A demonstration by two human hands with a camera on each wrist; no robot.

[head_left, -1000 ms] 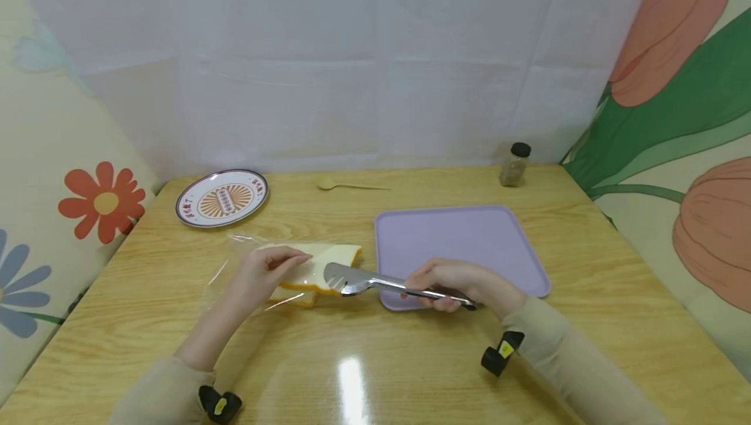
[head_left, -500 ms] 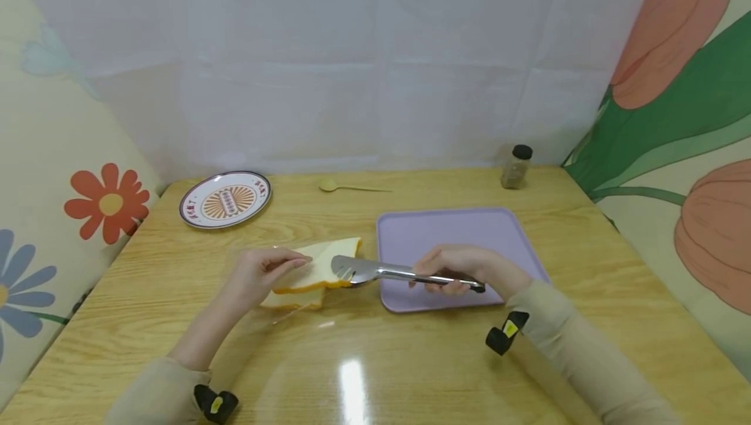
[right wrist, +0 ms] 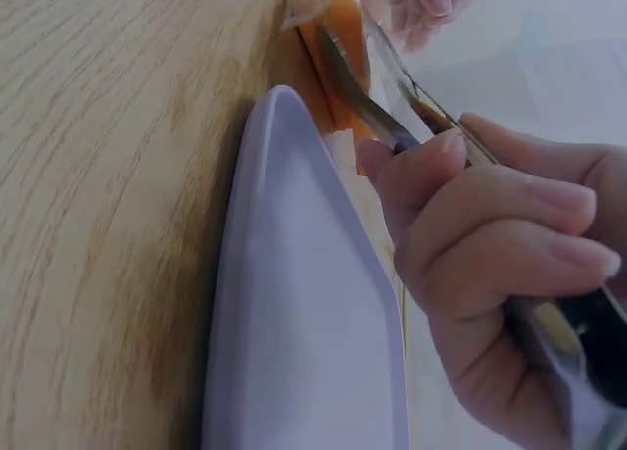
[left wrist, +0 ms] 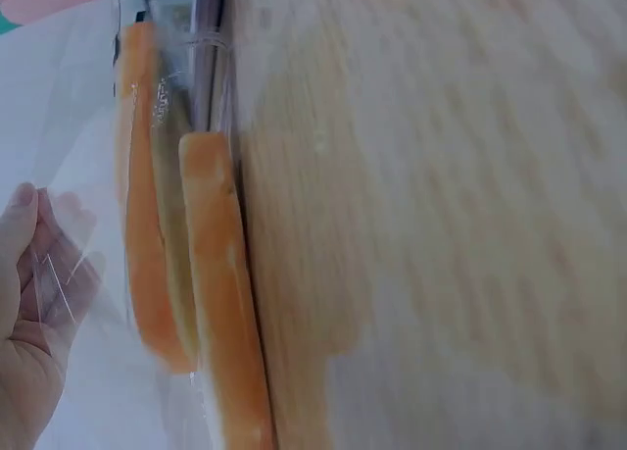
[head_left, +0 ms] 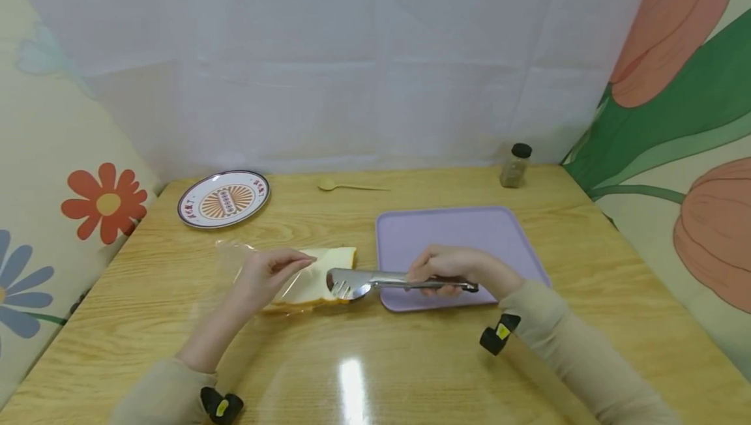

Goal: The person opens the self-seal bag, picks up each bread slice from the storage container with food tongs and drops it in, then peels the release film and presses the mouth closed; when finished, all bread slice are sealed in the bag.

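Note:
Two slices of bread (head_left: 311, 279) with orange-brown crusts lie one over the other, at least partly inside a clear plastic bag (left wrist: 61, 293). My left hand (head_left: 262, 276) pinches the bag's film between thumb and fingers above the bread's left part. With my right hand (head_left: 448, 270) I grip metal tongs (head_left: 384, 279) by the handles. One flat tong end lies over the right part of the upper slice (left wrist: 149, 225); the other is mostly hidden below it. From the left wrist, a gap shows between the upper slice and the lower slice (left wrist: 223, 283).
A lilac tray (head_left: 452, 216) lies right of the bread, under the tongs and right hand. Behind are a patterned plate (head_left: 193, 200) at left, a gold spoon (head_left: 352, 187) in the middle and a black-capped jar (head_left: 514, 167) at right. White sheeting (head_left: 375, 86) closes the back.
Half a second ago the tongs held the upper slice higher and tilted, with the lower slice showing in front. Now tongs and slice are lower and slightly left, and the slice covers most of the other.

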